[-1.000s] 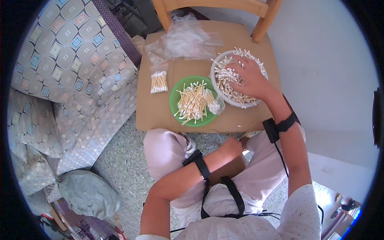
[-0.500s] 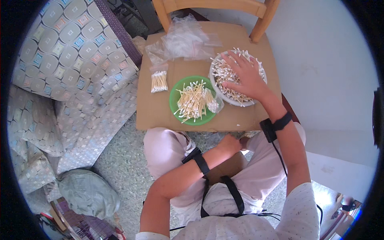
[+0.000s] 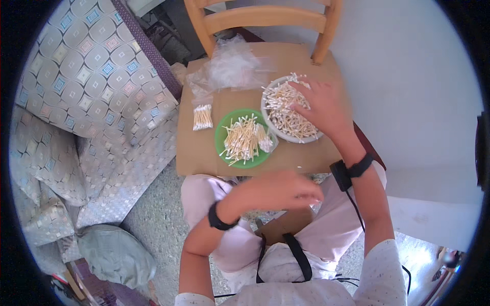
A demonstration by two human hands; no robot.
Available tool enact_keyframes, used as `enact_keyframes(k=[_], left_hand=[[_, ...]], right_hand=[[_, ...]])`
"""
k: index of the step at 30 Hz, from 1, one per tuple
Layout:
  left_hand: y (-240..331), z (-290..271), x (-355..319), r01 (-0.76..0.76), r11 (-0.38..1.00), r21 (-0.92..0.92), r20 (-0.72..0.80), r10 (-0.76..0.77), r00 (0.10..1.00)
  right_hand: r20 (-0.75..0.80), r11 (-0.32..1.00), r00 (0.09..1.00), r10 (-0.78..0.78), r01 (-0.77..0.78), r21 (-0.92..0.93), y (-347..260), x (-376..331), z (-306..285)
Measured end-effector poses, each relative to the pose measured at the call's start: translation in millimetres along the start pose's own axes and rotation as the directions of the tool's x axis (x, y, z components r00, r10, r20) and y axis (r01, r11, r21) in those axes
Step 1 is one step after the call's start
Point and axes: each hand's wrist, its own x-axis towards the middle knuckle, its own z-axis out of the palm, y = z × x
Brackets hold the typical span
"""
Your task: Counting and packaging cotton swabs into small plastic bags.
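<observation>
A white bowl (image 3: 266, 118) heaped with cotton swabs (image 3: 289, 107) sits on the cardboard-covered chair seat. Over the right side of that heap is my right hand (image 3: 324, 107), thumb and fingers apart, with nothing visible in its grasp. My left hand (image 3: 288, 191) hovers above my lap, in front of the seat; motion smears its fingers. Left of the white bowl, a green bowl (image 3: 219, 144) holds more loose swabs and a small clear bag of swabs (image 3: 264, 139). Farther left lies another filled clear bag of swabs (image 3: 202, 117).
Clear plastic bags (image 3: 232, 66) are piled at the back of the seat, before the wooden chair back (image 3: 265, 20). A pale wall (image 3: 408, 102) stands close on the right. Patterned fabric (image 3: 97, 61) covers something bulky at left, above a grey-green cloth bundle (image 3: 115, 255).
My left hand has risen from between my knees and is moving. My right hand has lifted slightly and shifted toward the bowl's right side. The view has tilted, so the seat appears lower.
</observation>
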Motion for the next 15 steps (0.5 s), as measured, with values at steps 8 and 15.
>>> enact_keyframes(k=[8, 15], left_hand=[[-44, -90, 8, -0.015, 0.955, -0.296, -0.763, -0.227, 0.605], [-58, -84, 9, -0.050, 0.961, -0.271, -0.729, -0.170, 0.663]], right_hand=[[-0.081, 0.998, 0.995, 0.057, -0.056, 0.014, -4, 0, -16], [-0.282, 0.786, 0.900, 0.333, -0.100, 0.610, -18, -14, -27]])
